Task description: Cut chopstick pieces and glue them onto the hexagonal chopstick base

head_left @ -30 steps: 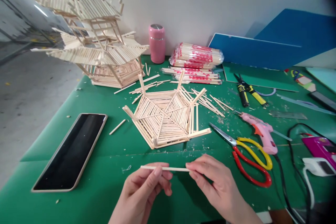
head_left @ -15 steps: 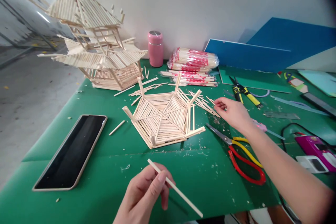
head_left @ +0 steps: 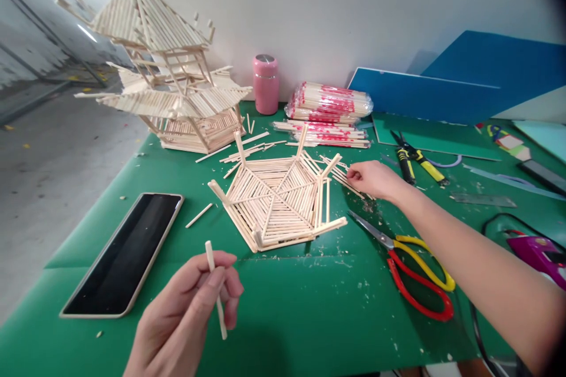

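Note:
Near the front edge, my left hand (head_left: 190, 306) pinches a short wooden stick (head_left: 221, 319) between thumb and fingers, the stick nearly upright. Beyond it lies a hexagonal stick frame (head_left: 274, 200) with short posts at its corners. My right hand (head_left: 365, 178) is at a pile of loose sticks (head_left: 338, 172) right of the frame, its fingers closed together; what they grip, if anything, is too small to make out. Red-and-yellow scissors (head_left: 389, 241) lie open below my right forearm.
A tiered stick pagoda (head_left: 177, 100) stands back left, beside a pink flask (head_left: 266, 85) and wrapped stick bundles (head_left: 329, 103). A phone (head_left: 124, 253) lies left. Pliers (head_left: 415, 159), a ruler (head_left: 481, 199) and a purple tool (head_left: 537, 253) lie right.
My left hand has moved left, and its stick has turned from slanting to nearly upright. My right hand has shifted slightly left over the loose sticks. The view has shifted a little.

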Tool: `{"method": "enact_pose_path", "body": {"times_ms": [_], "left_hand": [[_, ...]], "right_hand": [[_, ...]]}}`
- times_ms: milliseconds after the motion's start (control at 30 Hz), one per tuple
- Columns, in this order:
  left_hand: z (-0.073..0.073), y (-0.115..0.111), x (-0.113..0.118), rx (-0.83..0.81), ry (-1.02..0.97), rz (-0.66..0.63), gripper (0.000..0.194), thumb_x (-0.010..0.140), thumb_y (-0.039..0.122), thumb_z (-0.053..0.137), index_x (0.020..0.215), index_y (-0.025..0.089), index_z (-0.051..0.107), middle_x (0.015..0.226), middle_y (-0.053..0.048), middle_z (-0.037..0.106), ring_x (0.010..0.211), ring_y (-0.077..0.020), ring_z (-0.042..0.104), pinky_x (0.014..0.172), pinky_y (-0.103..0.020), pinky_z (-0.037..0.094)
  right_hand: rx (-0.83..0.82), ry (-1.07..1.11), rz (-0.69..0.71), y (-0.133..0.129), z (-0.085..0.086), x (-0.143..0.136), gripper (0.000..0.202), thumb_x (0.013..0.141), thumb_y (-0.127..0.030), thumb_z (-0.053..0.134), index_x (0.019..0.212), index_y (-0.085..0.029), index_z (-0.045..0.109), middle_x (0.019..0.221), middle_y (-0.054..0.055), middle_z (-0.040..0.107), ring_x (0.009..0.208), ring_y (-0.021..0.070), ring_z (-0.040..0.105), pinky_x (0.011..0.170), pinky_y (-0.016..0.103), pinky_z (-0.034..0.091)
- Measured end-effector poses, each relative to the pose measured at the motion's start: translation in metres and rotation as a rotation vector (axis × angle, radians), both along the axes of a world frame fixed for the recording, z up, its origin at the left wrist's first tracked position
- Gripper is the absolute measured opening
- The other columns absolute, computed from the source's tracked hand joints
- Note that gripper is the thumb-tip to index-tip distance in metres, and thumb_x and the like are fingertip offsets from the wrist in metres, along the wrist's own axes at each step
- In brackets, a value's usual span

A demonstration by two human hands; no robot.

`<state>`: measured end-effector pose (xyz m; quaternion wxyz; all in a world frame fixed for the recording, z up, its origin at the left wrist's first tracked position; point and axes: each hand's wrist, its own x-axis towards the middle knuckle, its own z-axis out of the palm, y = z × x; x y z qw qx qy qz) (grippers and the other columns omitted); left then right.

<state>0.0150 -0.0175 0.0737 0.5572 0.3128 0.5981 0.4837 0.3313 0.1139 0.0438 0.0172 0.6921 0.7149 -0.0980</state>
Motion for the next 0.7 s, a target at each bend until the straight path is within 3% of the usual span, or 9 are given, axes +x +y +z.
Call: {"method": "enact_pose_path", "body": {"times_ms": [167, 400, 467, 567, 700], "left_hand": [[-0.004, -0.001, -0.003, 0.002, 0.068, -0.029, 0.027, 0.062, 0.031, 0.07, 0.086, 0.019, 0.067, 0.058, -0.002, 0.058, 0.056, -0.0151, 0.049, 0.043, -0.02, 0.036], [-0.005, -0.001, -0.005, 0.103, 0.249, -0.004, 0.031, 0.062, 0.034, 0.07, 0.091, 0.024, 0.07, 0.076, -0.002, 0.064, 0.068, -0.0194, 0.054, 0.061, -0.024, 0.043], [-0.004, 0.002, -0.007, 0.21, 0.351, -0.076, 0.023, 0.067, 0.032, 0.067, 0.088, 0.026, 0.07, 0.076, -0.002, 0.063, 0.069, -0.0196, 0.055, 0.06, -0.024, 0.042], [-0.003, 0.006, -0.013, 0.431, 0.621, -0.29, 0.021, 0.073, 0.025, 0.06, 0.091, 0.027, 0.069, 0.08, -0.003, 0.061, 0.072, -0.0198, 0.056, 0.057, -0.023, 0.041], [-0.01, 0.005, -0.025, 0.655, 0.918, -0.498, 0.039, 0.077, 0.014, 0.052, 0.112, 0.029, 0.058, 0.086, -0.006, 0.059, 0.074, -0.02, 0.056, 0.061, -0.026, 0.041]], "right_hand": [[-0.026, -0.044, 0.021, 0.008, 0.002, -0.001, 0.015, 0.068, -0.02, 0.053, 0.077, -0.021, 0.065, 0.075, 0.001, 0.069, 0.068, 0.015, 0.061, 0.053, 0.021, 0.037], [-0.056, -0.122, 0.029, 0.013, 0.004, -0.01, 0.013, 0.078, -0.023, 0.054, 0.087, -0.02, 0.062, 0.086, 0.003, 0.066, 0.076, 0.0164, 0.061, 0.061, 0.025, 0.044], [-0.088, -0.138, 0.047, 0.015, 0.002, -0.013, 0.019, 0.083, -0.028, 0.052, 0.098, -0.018, 0.058, 0.097, 0.005, 0.062, 0.082, 0.0161, 0.06, 0.068, 0.03, 0.048], [-0.124, -0.155, 0.072, 0.017, -0.002, -0.019, 0.028, 0.086, -0.03, 0.049, 0.11, -0.016, 0.052, 0.109, 0.006, 0.056, 0.09, 0.0168, 0.058, 0.076, 0.038, 0.049], [-0.07, -0.125, 0.074, 0.018, 0.003, -0.02, 0.016, 0.075, -0.025, 0.062, 0.087, -0.014, 0.062, 0.083, 0.006, 0.064, 0.076, 0.0196, 0.06, 0.062, 0.03, 0.046]]}}
